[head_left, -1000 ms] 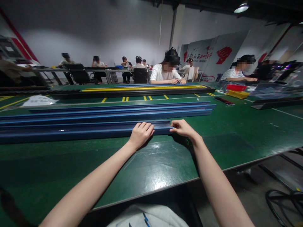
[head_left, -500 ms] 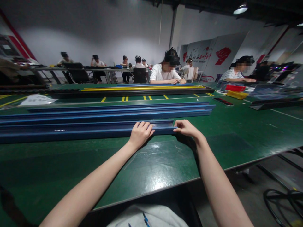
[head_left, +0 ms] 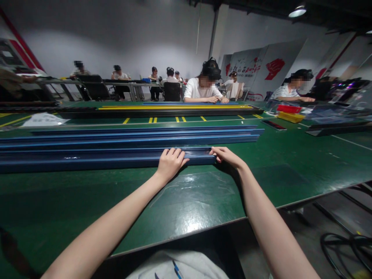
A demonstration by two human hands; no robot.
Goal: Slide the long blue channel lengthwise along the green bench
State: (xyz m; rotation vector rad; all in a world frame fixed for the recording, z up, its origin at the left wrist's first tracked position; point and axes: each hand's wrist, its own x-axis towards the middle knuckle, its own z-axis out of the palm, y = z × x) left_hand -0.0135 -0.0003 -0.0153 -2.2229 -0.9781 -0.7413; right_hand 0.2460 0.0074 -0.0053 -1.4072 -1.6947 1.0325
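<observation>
A long dark blue channel strip (head_left: 87, 159) lies across the green table (head_left: 188, 201) in front of me. My left hand (head_left: 170, 162) rests on its near edge with fingers curled over the rim, close to the right end. At that end my right hand (head_left: 226, 156) pinches the strip's tip with fingers pressed together. Two more long blue strips (head_left: 145, 137) lie just behind, parallel to the first.
A black tray with yellow strips (head_left: 174, 109) lies farther back. Across the table a person in a white shirt (head_left: 203, 91) is seated; others sit behind. A red bin (head_left: 289, 108), a yellow bin (head_left: 290, 116) and a phone (head_left: 274, 124) lie at right. Cables (head_left: 345, 248) lie on the floor.
Both hands stay on the near blue strip; its right end and my right hand shifted slightly right, then back a little. The view moved slightly.
</observation>
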